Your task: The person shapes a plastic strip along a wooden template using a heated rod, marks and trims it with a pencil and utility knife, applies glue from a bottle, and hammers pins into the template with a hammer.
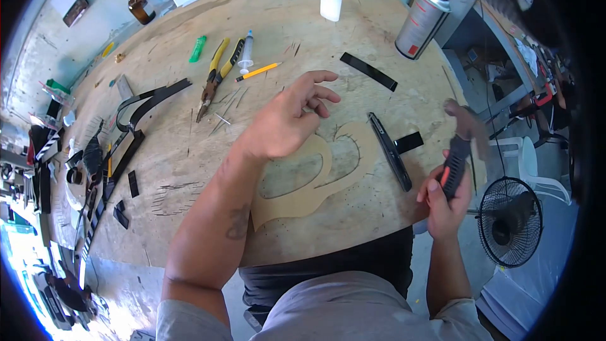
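My left hand (291, 117) hovers over a heart-like wooden cutout (297, 201) with curved openings, its fingers loosely curled and apart, nothing visible between them. Part of the cutout is hidden under that hand and forearm. Small dark nails or pins line the edge of its right-hand opening. At the table's right edge, my right hand (449, 205) is wrapped around the dark, red-marked handle of a hammer (456, 164). The hammer is raised upright and its head is blurred. Between the cutout and the hammer lie a black stapler-like tool (389, 153) and a short black strip (409, 143).
Pliers (217, 79), a syringe (247, 53), a pencil (259, 72) and a green lighter (197, 49) lie farther back. A glue bottle (330, 5) and a torch canister (424, 22) stand behind. Black strips (151, 102) are at left. A fan (510, 221) stands beyond the table's right edge.
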Available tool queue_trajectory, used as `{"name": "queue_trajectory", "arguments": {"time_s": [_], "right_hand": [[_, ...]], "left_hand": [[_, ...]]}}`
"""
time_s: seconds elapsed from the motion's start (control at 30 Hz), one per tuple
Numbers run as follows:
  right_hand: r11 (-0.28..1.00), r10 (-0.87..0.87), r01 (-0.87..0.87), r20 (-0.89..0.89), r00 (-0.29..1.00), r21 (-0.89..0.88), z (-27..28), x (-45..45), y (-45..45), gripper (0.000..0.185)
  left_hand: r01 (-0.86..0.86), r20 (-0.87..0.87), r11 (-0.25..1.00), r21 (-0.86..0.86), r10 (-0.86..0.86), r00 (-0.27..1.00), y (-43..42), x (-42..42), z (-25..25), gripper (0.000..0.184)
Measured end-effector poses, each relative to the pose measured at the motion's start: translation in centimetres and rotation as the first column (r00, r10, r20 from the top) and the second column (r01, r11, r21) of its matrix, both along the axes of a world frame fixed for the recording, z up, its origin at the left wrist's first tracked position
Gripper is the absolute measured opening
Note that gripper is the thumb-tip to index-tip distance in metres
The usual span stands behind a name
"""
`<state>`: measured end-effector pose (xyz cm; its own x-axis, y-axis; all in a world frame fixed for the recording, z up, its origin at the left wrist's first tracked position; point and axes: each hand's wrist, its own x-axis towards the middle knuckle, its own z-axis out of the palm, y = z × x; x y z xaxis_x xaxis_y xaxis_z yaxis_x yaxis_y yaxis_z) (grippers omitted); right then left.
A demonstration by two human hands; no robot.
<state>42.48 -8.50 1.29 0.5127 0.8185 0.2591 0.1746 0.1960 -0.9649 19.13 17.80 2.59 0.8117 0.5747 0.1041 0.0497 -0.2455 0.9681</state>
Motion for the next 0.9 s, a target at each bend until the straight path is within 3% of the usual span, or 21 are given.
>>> {"name": "queue_trajectory", "arguments": {"time_s": [0.13,0.23,0.37,0.47,0.5,0.53,0.57,0.6,0.63,0.67,0.7,0.73,0.83,0.9], "right_hand": [[0.999,-0.052,0.053,-0.057,0.997,0.011,0.2,-0.4,0.4,0.049],[0.992,-0.085,0.09,-0.051,0.995,0.089,-0.9,-0.9,0.4,0.043],[0.986,-0.149,0.133,0.175,0.973,0.096,-2.0,-0.5,0.4,0.044],[0.985,-0.171,0.165,0.207,0.963,0.042,-1.2,-0.9,0.2,0.048],[0.982,-0.189,0.18,0.221,0.957,0.058,-1.4,-0.8,0.2,0.052],[0.979,-0.204,0.196,0.179,0.962,0.059,-1.5,-0.7,0.1,0.052],[0.978,-0.203,0.196,0.135,0.97,0.067,-1.7,-0.7,0.1,0.051],[0.98,-0.194,0.187,0.09,0.977,0.074,-2.0,-0.6,0.2,0.051],[0.982,-0.18,0.171,0.12,0.976,0.082,-2.9,0.2,0.3,0.051],[0.983,-0.172,0.16,0.151,0.973,0.085,-3.8,1.2,0.2,0.052],[0.988,-0.142,0.133,0.107,0.984,0.083,-4.1,1.6,0.2,0.052],[0.991,-0.117,0.112,0.063,0.991,0.076,-4.4,1.9,0.2,0.052],[0.992,-0.11,0.102,0.116,0.987,0.075,-4.9,2.7,0.5,0.053],[0.993,-0.115,0.11,0.147,0.982,0.038,-3.7,2.0,0.4,0.052]], "left_hand": [[-0.04,0.144,0.983,-0.178,0.066,0.987,-0.1,0.0,0.3,0.061],[-0.203,0.295,0.979,-0.018,0.199,0.935,0.0,-0.7,0.6,0.049],[-0.511,0.56,0.856,0.074,0.388,0.732,-2.4,-2.1,5.3,0.025],[-0.704,0.763,0.703,0.101,0.4,0.509,-7.9,-4.5,9.5,0.018],[-0.761,0.789,0.62,0.19,0.365,0.494,-10.3,-5.6,10.3,0.012],[-0.758,0.769,0.61,0.232,0.362,0.527,-13.4,-7.1,10.7,0.006],[-0.758,0.849,0.642,0.117,0.332,0.412,-16.7,-7.2,10.0,0.007],[-0.675,0.815,0.696,0.247,0.228,0.534,-19.0,-9.0,8.6,0.01],[-0.67,0.801,0.702,0.241,0.246,0.546,-21.3,-10.0,5.7,0.017],[-0.684,0.694,0.662,0.308,0.336,0.637,-24.1,-11.1,3.4,0.019],[-0.5,0.549,0.841,0.208,0.323,0.771,-26.7,-11.5,2.7,0.025],[-0.366,0.385,0.907,0.211,0.267,0.884,-28.5,-11.3,1.0,0.034],[0.005,0.178,0.997,0.079,-0.019,0.984,-33.7,-8.2,-4.9,0.044],[0.278,0.033,0.961,-0.01,-0.277,0.96,-35.4,-7.4,-8.9,0.05]]}}
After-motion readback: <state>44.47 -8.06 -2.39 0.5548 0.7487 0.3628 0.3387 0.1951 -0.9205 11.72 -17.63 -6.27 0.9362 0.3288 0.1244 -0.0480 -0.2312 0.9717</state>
